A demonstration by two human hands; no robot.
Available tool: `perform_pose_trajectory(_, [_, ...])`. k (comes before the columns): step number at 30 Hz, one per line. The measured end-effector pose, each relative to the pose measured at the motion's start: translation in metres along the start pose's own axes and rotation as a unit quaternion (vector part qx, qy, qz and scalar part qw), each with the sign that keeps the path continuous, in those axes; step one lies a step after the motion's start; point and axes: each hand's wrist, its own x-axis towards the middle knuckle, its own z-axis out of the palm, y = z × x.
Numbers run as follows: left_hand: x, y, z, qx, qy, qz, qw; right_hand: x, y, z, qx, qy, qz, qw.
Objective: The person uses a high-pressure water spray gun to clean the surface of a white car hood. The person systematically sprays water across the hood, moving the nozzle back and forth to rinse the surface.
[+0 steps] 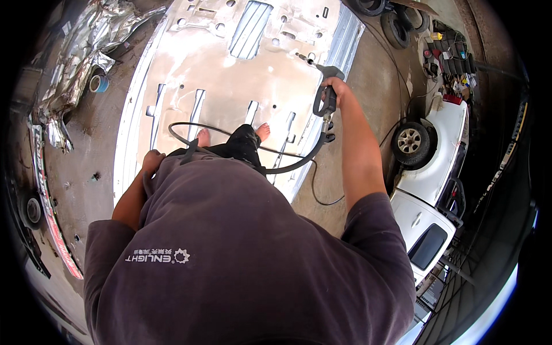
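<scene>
My right hand (336,91) is wrapped round the grip of a black pressure washer gun (328,104), held out to the front right. Its short nozzle points up and left over the large beige and white metal panel (224,75). From the bottom of the grip a thick black hose (299,164) curves back and loops across my front. My left hand (152,162) is down at my left hip, fingers closed against the shirt hem; what it grips is hard to see. My bare feet (263,132) stand on the panel, which has slots and round holes.
Crumpled silver sheeting (77,63) lies to the left beside a blue tape-like roll (99,84). Tyres (395,30) are piled at the far right. A white pickup (428,155) stands on the right, and thin black cable (316,192) trails over the concrete floor.
</scene>
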Motion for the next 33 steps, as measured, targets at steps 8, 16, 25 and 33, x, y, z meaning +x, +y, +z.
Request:
perform_pose_trajectory(8, [0.007, 0.035, 0.009, 0.009, 0.025, 0.011, 1.000, 0.046, -0.008, -0.012, 0.081, -0.028, 0.012, 0.996])
perform_pose_trajectory(16, [0.007, 0.086, 0.024, 0.032, 0.043, 0.069, 0.996, 0.077, -0.001, -0.021, 0.108, -0.040, 0.039, 0.993])
perform_pose_trajectory(25, [-0.010, 0.154, 0.019, 0.069, -0.054, 0.174, 0.981, 0.070, 0.016, -0.038, 0.085, -0.066, 0.032, 0.994])
perform_pose_trajectory(33, [-0.013, 0.196, 0.028, 0.133, -0.268, 0.279, 0.912, 0.050, 0.031, -0.052, 0.114, -0.046, 0.035, 0.992])
